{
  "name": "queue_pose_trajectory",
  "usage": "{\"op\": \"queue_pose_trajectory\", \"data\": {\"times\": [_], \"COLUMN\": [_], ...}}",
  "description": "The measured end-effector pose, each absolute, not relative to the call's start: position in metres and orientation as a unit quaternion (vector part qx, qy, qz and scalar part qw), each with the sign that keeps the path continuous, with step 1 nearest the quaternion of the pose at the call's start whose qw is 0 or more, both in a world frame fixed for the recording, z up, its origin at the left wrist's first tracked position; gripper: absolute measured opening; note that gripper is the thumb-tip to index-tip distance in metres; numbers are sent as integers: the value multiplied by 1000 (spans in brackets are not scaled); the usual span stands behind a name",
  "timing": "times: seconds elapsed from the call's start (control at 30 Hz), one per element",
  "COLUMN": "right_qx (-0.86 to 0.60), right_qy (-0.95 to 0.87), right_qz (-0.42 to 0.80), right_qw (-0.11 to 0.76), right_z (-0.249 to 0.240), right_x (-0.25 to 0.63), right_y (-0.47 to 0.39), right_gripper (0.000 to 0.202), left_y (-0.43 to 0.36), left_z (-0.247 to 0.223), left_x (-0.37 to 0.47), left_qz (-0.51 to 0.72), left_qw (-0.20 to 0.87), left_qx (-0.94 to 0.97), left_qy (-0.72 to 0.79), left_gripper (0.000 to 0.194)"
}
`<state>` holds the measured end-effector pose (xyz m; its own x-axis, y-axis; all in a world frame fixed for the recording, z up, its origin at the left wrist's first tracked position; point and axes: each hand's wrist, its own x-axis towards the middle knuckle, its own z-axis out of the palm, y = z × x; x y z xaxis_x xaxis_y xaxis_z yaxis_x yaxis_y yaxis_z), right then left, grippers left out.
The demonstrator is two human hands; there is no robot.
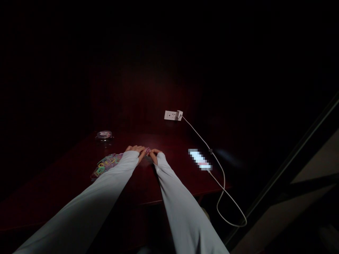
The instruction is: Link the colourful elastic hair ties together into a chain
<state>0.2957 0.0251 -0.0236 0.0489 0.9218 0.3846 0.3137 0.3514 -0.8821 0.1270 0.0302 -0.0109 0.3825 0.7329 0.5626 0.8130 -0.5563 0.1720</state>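
Observation:
Over the dark red table, my left hand and my right hand come together, fingertips pinched. Between them is a small pinkish-purple bunch of elastic bands, too small and dim to make out singly. Both hands appear to grip it. A loose heap of coloured elastic bands, purple, yellow and green, lies beside my left forearm, which hides part of it. Faint thin strands show on the table just below my fingers.
At the back left stands a round container with a patterned lid. To the right lies a lit, blurred phone. Its white cable loops past the table edge and up to a charger in the wall socket.

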Motion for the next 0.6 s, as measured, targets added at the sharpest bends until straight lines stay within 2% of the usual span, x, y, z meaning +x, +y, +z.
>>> {"op": "queue_pose_trajectory", "data": {"times": [0.33, 0.6], "right_qx": [-483, -497], "right_qy": [-648, -643], "right_qz": [277, 265], "right_qw": [520, 519], "right_z": [-23, -27], "right_x": [296, 294], "right_y": [22, 28], "right_gripper": [44, 46], "left_y": [27, 25], "left_z": [-4, -2], "left_x": [127, 126], "left_qz": [-289, -293], "left_qw": [42, 45], "left_qx": [-834, -835], "left_qy": [-469, -463], "left_gripper": [24, 27]}}
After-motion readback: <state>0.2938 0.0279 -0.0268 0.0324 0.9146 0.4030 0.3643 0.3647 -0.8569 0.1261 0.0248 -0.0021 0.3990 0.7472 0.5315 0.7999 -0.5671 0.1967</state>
